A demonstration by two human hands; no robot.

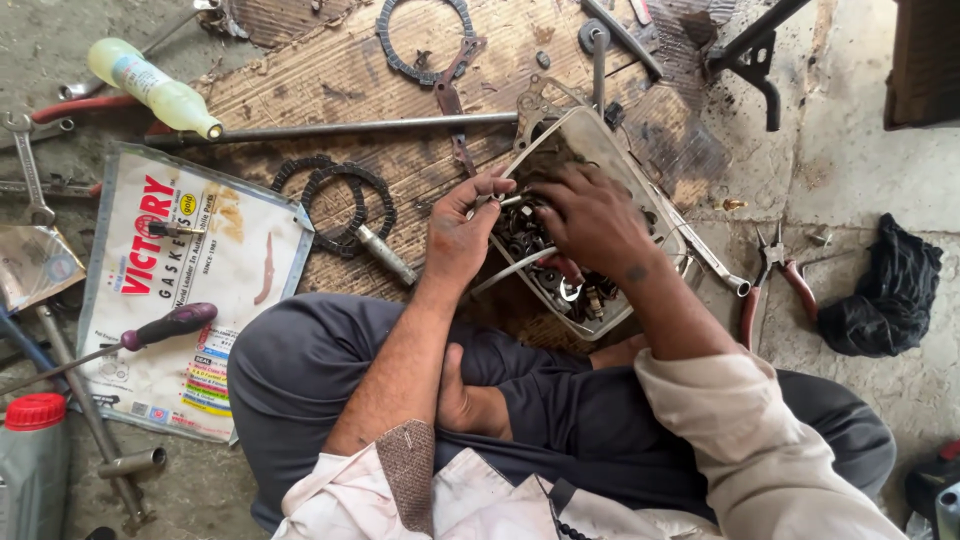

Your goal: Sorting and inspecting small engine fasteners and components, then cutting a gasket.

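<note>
Inside the plastic tub (640, 175) of greasy metal parts (530, 245), both hands (590, 215) pinch small pieces

The tray (600, 135) is dirty white, its parts inside dark and greasy. The bottle (150, 88) is pale yellow-green — the packet (190, 290) white with red lettering. The screwdriver (170, 325) handle is maroon, the pliers (775, 280) red-handled, the rag (885, 295) black — trousers (560, 420) dark grey.

Bare concrete floor (870, 160), gritty. Worn wooden board (330, 90) lies on it at the far middle. Left edge: printed packet (200, 270), spanner (28, 165), grey can with red cap (30, 460). Right side: red-handled pliers (775, 275), black rag (885, 290) just beside.
</note>
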